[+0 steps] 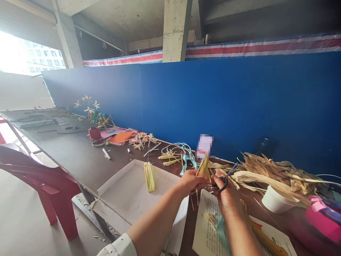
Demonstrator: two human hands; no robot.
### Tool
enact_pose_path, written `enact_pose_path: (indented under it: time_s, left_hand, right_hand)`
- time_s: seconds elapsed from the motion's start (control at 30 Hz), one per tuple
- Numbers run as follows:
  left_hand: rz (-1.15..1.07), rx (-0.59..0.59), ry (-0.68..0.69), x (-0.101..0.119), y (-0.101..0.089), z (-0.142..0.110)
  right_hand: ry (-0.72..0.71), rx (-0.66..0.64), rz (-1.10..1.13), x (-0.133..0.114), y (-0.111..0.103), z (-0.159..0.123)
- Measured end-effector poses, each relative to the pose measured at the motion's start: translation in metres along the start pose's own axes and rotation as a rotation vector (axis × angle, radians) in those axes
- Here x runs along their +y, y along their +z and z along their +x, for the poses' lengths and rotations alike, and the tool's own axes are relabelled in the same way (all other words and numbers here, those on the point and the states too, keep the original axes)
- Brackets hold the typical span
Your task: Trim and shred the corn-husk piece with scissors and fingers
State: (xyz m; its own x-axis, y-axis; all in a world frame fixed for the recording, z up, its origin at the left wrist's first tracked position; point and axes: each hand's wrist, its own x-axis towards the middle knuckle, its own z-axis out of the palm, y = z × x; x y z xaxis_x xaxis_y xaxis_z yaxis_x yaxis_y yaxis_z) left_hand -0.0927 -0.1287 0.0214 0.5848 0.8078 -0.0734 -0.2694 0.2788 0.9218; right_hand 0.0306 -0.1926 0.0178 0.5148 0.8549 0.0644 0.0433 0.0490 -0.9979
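My left hand pinches a small yellowish corn husk bundle above the table's back half. Close on its right, my right hand is closed round black-handled scissors, their blades pointing up and to the right, away from the bundle. The fingers of both hands nearly meet at the bundle's lower end. Below and left of them, a finished-looking pale husk tassel lies in a shallow white box lid. Under my right forearm is a printed sheet with husk scraps and a blue-green ribbon.
Dry husks are heaped at the right, beside a white cup and a pink object. Husk flowers, orange paper and blue ribbon lie along the blue partition. A red chair stands left.
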Motion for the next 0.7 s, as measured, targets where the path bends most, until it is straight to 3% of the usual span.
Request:
enact_pose_path:
  time_s: [0.13, 0.5, 0.7]
  left_hand:
    - [-0.118, -0.093, -0.059, -0.005, -0.009, -0.002]
    - [-0.157, -0.12, 0.059, -0.011, -0.001, -0.004]
    - [-0.236, -0.086, 0.137, -0.007, -0.002, -0.001]
  right_hand:
    - [0.061, 0.039, 0.199, -0.001, 0.001, 0.0]
    - [0.082, -0.135, 0.096, -0.002, 0.006, -0.003]
    - [0.149, -0.048, -0.005, -0.008, 0.013, -0.01]
